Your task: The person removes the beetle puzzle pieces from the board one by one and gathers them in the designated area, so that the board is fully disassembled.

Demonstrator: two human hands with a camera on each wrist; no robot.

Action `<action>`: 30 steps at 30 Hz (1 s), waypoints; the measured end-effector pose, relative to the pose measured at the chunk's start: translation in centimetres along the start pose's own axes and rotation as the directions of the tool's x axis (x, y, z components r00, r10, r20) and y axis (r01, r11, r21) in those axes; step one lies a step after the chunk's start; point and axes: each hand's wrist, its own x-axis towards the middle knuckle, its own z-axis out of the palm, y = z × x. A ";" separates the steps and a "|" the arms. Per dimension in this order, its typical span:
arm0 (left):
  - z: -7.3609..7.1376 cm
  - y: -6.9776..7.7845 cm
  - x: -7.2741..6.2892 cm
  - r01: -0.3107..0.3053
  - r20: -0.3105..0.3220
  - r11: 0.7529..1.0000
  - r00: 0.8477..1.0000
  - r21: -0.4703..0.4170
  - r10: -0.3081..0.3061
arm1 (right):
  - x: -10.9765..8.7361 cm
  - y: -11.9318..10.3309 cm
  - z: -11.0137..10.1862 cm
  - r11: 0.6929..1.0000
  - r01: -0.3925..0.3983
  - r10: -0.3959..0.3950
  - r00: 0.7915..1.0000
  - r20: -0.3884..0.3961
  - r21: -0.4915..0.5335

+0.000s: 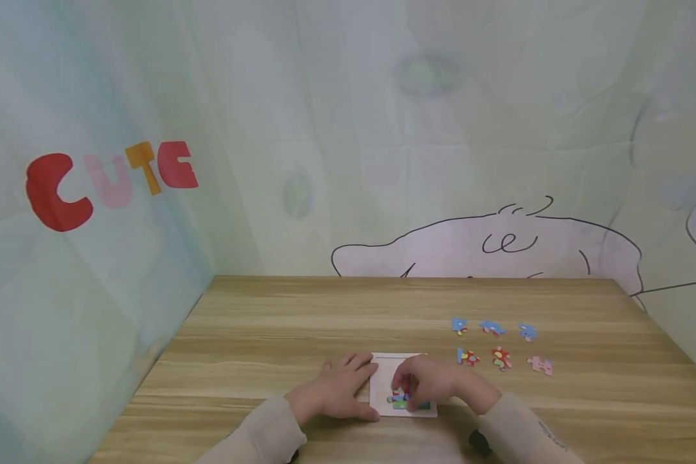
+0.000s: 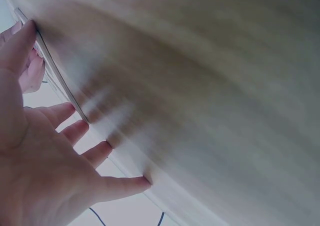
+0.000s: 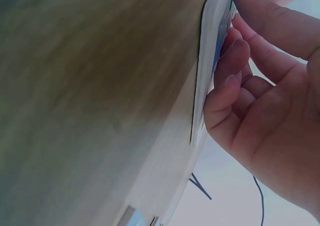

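Observation:
A white puzzle tray [image 1: 383, 368] lies flat near the front of the table. My left hand [image 1: 343, 390] rests along its left edge with fingers spread, the thumb at the near corner. In the left wrist view, fingertips [image 2: 67, 108] touch the tray's edge and the table beside it. Over the tray's right half, my right hand [image 1: 432, 379] pinches a red-and-blue jigsaw piece [image 1: 398, 394], mostly covered by the fingers, against green and blue pieces in the lower part. The right wrist view shows the curled fingers [image 3: 235, 61] low over the tray's rim [image 3: 204, 71].
Several loose jigsaw pieces lie in two rows right of the tray: blue ones [image 1: 492, 328] farther back, a red one [image 1: 501, 358] and a pink one [image 1: 540, 365] nearer. A printed cloth [image 1: 267, 212] hangs behind the wooden table [image 1: 255, 335].

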 end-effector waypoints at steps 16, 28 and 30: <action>-0.1 0.0 0.0 -0.006 0.005 1.000 1.000 -0.003 0.006 | 0.0 -0.1 0.2 1.000 -0.014 0.014 1.000 -0.002 -0.018; 0.0 0.0 0.0 -0.002 0.012 1.000 1.000 -0.018 0.002 | 0.2 0.3 0.3 0.999 0.014 -0.015 1.000 -0.006 -0.037; 0.0 0.0 0.0 -0.001 0.013 1.000 1.000 -0.018 0.002 | 0.2 0.3 0.3 1.000 0.015 -0.015 1.000 -0.006 -0.027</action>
